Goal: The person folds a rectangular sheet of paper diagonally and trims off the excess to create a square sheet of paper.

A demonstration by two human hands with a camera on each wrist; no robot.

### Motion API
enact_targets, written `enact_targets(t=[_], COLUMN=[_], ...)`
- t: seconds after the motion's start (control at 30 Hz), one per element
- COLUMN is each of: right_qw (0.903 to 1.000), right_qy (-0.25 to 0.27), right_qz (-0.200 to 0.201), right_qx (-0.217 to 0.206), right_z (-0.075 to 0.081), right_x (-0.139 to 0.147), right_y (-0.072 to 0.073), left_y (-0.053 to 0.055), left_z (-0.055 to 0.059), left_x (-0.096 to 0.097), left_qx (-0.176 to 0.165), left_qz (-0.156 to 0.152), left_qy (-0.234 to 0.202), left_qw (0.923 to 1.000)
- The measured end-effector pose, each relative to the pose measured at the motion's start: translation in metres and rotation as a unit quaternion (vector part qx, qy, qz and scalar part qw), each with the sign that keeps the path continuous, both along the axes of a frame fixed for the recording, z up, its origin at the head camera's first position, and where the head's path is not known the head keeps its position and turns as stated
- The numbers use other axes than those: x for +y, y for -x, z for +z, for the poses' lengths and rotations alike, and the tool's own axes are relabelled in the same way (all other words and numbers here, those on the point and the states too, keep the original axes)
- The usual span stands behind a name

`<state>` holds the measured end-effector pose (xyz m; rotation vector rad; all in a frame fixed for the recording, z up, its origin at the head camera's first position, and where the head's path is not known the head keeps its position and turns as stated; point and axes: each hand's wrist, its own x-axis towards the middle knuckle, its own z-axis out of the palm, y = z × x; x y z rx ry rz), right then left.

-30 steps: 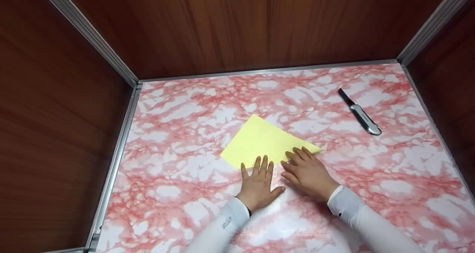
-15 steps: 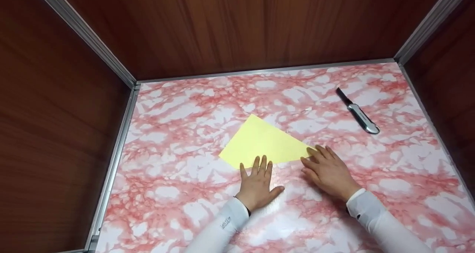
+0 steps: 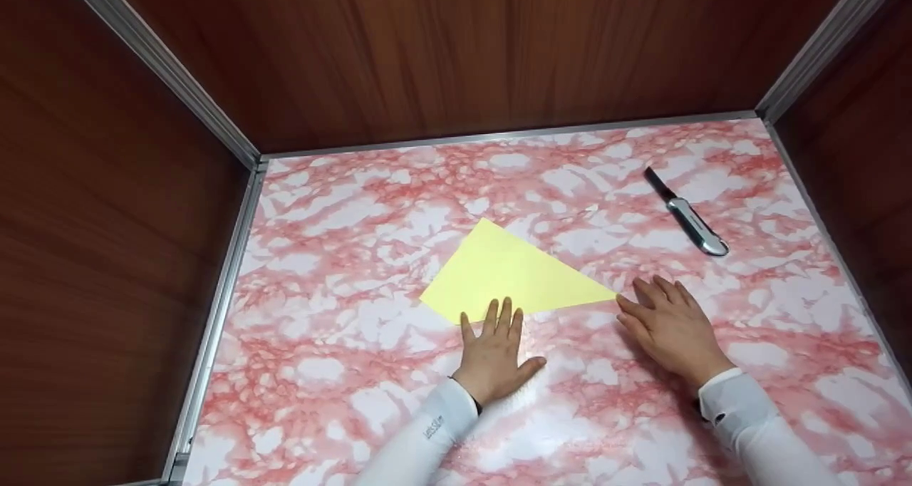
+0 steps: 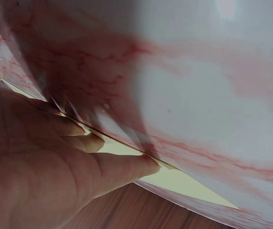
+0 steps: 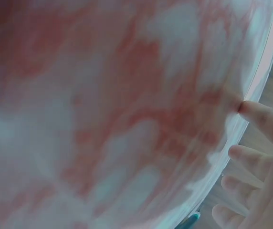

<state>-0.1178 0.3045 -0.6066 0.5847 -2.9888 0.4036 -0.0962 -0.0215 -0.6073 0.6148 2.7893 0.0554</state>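
Observation:
A yellow sheet of paper [image 3: 509,272], kite-like in outline with a long point to the right, lies flat on the table. My left hand [image 3: 491,361] rests with spread, straight fingers on the paper's near edge. In the left wrist view, fingertips of the left hand [image 4: 46,162] touch the paper [image 4: 189,188] along that edge. At the paper's right tip is my right hand [image 3: 673,333], its fingers extended and holding nothing; one fingertip is at or just beside the tip. The right wrist view shows the right hand's spread fingers [image 5: 265,124] over the table.
A utility knife [image 3: 687,212] with a black and silver handle lies at the back right of the red-and-white marbled table [image 3: 342,258]. Brown wood-grain panels [image 3: 442,51] with metal edging enclose the back and both sides.
My right hand has slid rightward along the paper's near edge to its right tip, uncovering that part. The left hand has stayed in place, and so has the paper.

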Motion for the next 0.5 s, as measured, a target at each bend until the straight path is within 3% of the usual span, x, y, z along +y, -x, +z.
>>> enact_targets(t=[0.27, 0.5], right_qw=[0.9981, 0.9974], right_qy=[-0.001, 0.003], right_qz=[-0.051, -0.063], right_qx=[-0.033, -0.036], right_z=[0.0032, 0.0045], right_x=[-0.0016, -0.0063], right_y=[-0.0004, 0.0028], left_y=[0.0012, 0.0007], left_z=[0.0002, -0.0005], left_x=[0.0003, -0.0005], left_qx=[-0.002, -0.006], left_qz=[0.0, 0.003], left_qy=[-0.008, -0.01], left_qw=[1.0, 0.9999])
